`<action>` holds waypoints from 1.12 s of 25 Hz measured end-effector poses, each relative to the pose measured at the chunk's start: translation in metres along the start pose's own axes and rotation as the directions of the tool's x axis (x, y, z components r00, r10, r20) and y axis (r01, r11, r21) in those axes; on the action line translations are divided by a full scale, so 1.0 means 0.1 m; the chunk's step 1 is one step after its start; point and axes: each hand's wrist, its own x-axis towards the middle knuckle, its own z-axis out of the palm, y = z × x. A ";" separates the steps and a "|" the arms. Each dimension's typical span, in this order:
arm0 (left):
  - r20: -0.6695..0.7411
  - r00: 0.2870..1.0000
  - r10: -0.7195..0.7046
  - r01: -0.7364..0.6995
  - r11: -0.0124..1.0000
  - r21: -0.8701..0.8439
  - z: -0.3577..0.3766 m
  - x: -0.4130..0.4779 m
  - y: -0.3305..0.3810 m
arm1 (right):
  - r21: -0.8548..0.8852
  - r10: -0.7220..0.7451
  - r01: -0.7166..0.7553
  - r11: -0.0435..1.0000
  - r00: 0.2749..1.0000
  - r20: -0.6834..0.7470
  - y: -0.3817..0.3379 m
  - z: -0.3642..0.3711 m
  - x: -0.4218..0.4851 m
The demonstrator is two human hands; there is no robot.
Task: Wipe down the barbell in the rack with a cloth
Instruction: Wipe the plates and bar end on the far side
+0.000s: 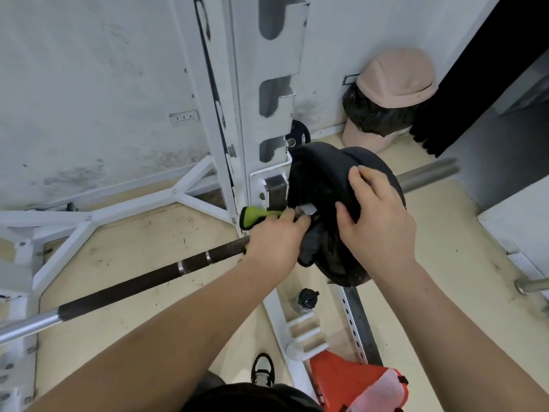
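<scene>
On your left the white rack (89, 221) stands on the floor. The barbell (142, 281) runs across it, up to the post. Your left hand (274, 242) is curled tight beside the post and holds a dark cloth (312, 245) against the bar. A green bit (252, 217) pokes out behind your fingers. The black plates (320, 179) block the bar there. Your right hand (378, 221) grips their rim. A pink bin (395, 81) stands by the wall.
</scene>
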 end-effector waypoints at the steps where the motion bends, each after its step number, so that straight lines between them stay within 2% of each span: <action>1: 0.014 1.000 -0.007 0.007 1.000 0.004 0.01 0.08 0.02 | 0.027 0.027 -0.026 0.999 1.000 -0.015 0.00 0.03 0.00; 5: -0.028 0.993 0.118 -0.120 0.988 -0.093 0.06 -0.04 -0.11 | 0.032 0.059 -0.056 0.998 0.995 -0.074 -0.11 0.13 0.08; 7: 0.016 0.996 0.083 -0.080 0.987 -0.143 0.03 -0.14 -0.28 | 0.010 0.059 -0.059 0.998 0.995 -0.081 -0.14 0.17 0.13; 14: 0.092 0.990 -0.105 0.108 0.994 -0.028 -0.22 -0.83 -1.01 | -0.022 0.067 -0.069 0.997 0.996 -0.055 -0.24 0.17 0.22; 17: 0.062 0.987 -0.149 0.152 0.987 -0.049 -0.18 -0.46 -0.68 | -0.054 0.064 -0.066 0.996 0.997 -0.054 -0.24 0.17 0.19; 20: 0.044 0.991 -0.128 0.134 0.969 -0.208 0.00 -0.25 -0.28 | -0.086 0.060 -0.066 0.994 0.996 -0.063 -0.23 0.17 0.18; 23: 0.104 0.987 -0.123 0.141 0.970 -0.197 -0.07 -0.46 -0.54 | -0.128 0.067 -0.072 0.989 0.997 -0.042 -0.28 0.16 0.20; 25: 0.113 0.967 -0.229 0.244 0.958 -0.148 -0.20 -0.79 -0.93 | -0.163 0.068 -0.066 0.984 0.998 0.007 -0.36 0.18 0.18; 28: 0.180 0.894 -0.411 0.423 0.905 -0.035 -0.44 -1.17 -1.46 | -0.151 0.081 -0.074 0.986 0.996 0.042 -0.48 0.11 0.13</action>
